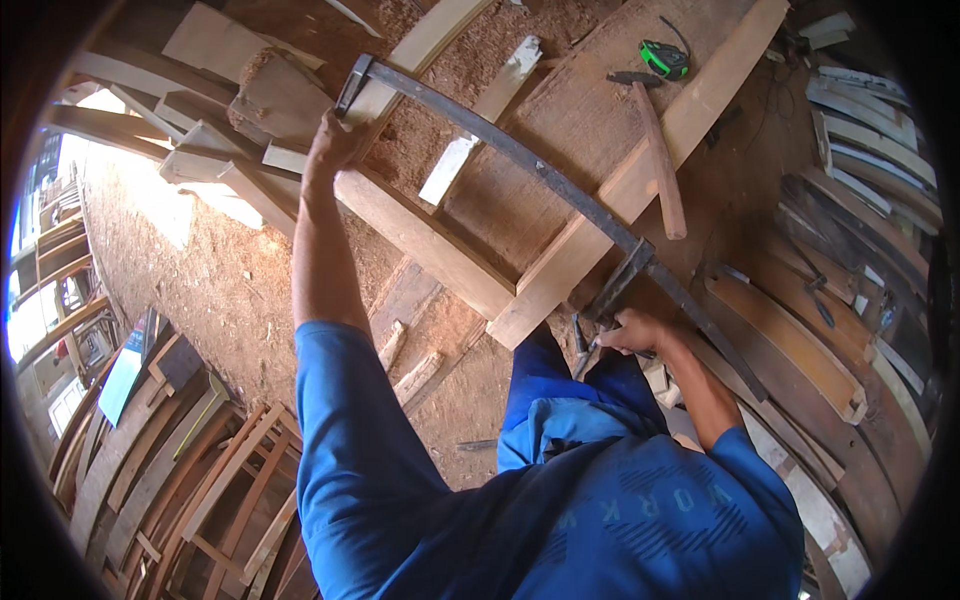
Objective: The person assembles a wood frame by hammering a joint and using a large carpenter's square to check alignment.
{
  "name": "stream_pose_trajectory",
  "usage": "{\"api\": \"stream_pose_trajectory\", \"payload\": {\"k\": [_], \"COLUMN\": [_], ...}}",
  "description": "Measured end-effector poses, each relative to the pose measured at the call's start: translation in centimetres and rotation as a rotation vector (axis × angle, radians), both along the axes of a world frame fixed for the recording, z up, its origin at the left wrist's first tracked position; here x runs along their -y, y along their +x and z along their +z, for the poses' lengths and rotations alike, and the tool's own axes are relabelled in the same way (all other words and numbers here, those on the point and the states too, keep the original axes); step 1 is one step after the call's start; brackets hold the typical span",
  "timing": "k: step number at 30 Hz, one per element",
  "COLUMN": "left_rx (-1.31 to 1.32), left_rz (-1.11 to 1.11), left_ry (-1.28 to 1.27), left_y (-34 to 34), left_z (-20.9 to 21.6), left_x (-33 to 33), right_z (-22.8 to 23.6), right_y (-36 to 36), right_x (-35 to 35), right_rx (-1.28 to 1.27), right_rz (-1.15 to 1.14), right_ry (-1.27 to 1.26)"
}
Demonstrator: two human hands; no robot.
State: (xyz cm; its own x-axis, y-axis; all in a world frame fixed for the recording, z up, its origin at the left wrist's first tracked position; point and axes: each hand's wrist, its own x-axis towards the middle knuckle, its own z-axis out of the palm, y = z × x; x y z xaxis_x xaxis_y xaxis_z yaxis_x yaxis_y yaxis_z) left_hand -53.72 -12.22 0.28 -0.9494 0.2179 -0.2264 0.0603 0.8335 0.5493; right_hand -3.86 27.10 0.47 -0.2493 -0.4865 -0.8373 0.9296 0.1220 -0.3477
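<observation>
I see the long bar clamp [560,190] already laid across the joined wooden frame [440,250]. My left hand [328,140] is closed on the bar's far-left end, and my right hand [630,330] is wrapped around the screw handle at the near jaw. I judge the clamp is placed but not yet fully tightened. The bench [560,90] is thick with sawdust; 1 hammer [655,150] and 1 green tape measure [664,58] lie far right. Curved wooden parts [200,470] are stacked all around.

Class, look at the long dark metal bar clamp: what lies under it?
Under the long dark metal bar clamp lie pale wooden frame pieces on a sawdust-covered bench. The wood beneath the bar itself and the person's hands is hidden.
</observation>
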Motion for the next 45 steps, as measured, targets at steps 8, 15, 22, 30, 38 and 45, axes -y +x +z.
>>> {"api": "stream_pose_trajectory", "payload": {"k": [8,15,22,30,38,45], "left_rx": [0.145,0.036,-0.223,-0.185,-0.205,-0.081], "left_rz": [0.155,0.073,0.138,0.057,0.162,0.222], "left_ry": [0.063,-0.283,-0.447,-0.372,-0.287,-0.014], "left_y": [-1.2,-3.4,-2.0,-0.4,4.3,5.8], "left_z": [2.0,2.4,2.8,4.7,10.3,14.4], "left_x": [1.6,3.3,3.6,3.3,2.3,-3.5], "right_z": [5.0,9.5,12.5,10.5,15.3,19.8], "right_y": [-0.2,-4.3,-8.1,-5.7,-1.3,0.4], "right_x": [2.8,3.6,-0.7,-0.5,0.8,-4.6], "right_rx": [-0.734,-0.731,-0.946,-0.774,-0.736,-0.677], "right_rz": [0.350,0.365,0.182,-0.064,0.033,0.005], "right_ry": [0.836,0.832,1.311,1.038,1.021,1.061]}}
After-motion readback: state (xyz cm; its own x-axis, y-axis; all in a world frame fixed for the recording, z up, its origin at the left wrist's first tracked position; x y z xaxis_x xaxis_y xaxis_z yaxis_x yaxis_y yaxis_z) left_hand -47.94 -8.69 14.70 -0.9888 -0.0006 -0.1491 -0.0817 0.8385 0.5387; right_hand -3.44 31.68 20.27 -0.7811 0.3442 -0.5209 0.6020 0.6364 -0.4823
